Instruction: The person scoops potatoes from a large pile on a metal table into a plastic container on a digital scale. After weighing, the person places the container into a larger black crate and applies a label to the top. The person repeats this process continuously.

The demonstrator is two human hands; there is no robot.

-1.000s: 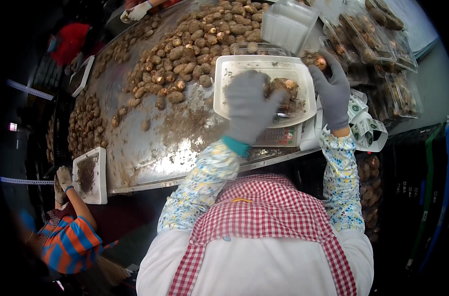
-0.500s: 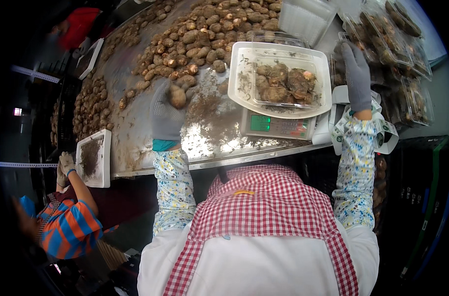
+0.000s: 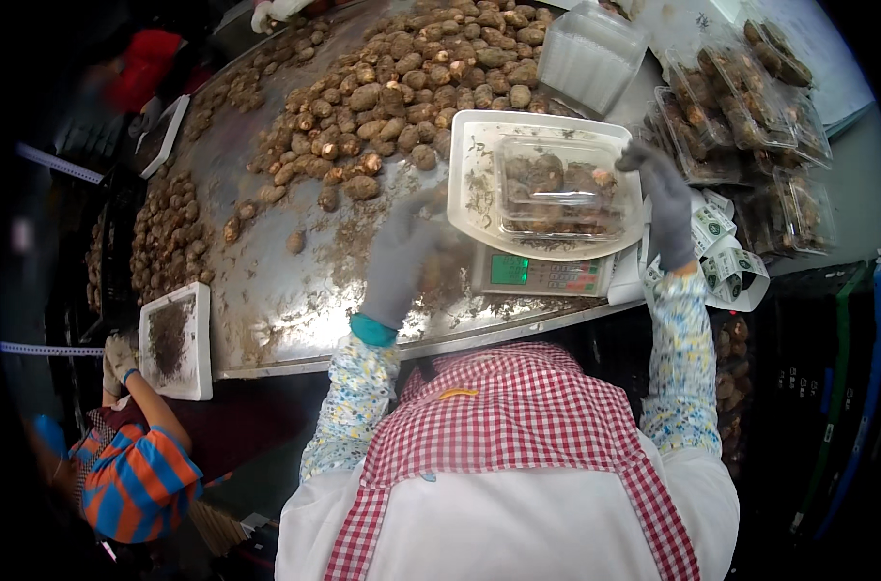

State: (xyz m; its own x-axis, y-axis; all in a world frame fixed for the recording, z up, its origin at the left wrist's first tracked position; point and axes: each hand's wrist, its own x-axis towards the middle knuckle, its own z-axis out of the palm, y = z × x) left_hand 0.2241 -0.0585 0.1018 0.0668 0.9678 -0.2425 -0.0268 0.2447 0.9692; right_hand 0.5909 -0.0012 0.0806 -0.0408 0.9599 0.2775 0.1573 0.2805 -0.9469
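A clear plastic box (image 3: pixel 559 225) with several brown taro corms (image 3: pixel 542 174) inside sits in a white weighing tray (image 3: pixel 469 198); its clear lid now lies over the corms. Under the tray is a digital scale (image 3: pixel 549 274) with a lit green display. My right hand (image 3: pixel 661 198), in a grey glove, bends its fingers over the tray's right rim against the box's far right corner. Left of the tray, my left hand (image 3: pixel 400 257) is smeared by motion, and its fingers do not show clearly. Several single taro corms (image 3: pixel 296 242) lie on the metal table beyond it.
A large taro heap (image 3: pixel 392 92) covers the far table (image 3: pixel 256 329). Stacked empty clear boxes (image 3: pixel 592 60) stand behind the tray; filled boxes (image 3: pixel 741 107) and a label strip (image 3: pixel 716 237) lie right. At left, a co-worker's gloved hands (image 3: pixel 119 356) are beside a white tray (image 3: pixel 205 339).
The clear lid has come down over the box. My right hand has moved left to the tray's rim. My left hand has let go of a taro and moved right, toward the scale.
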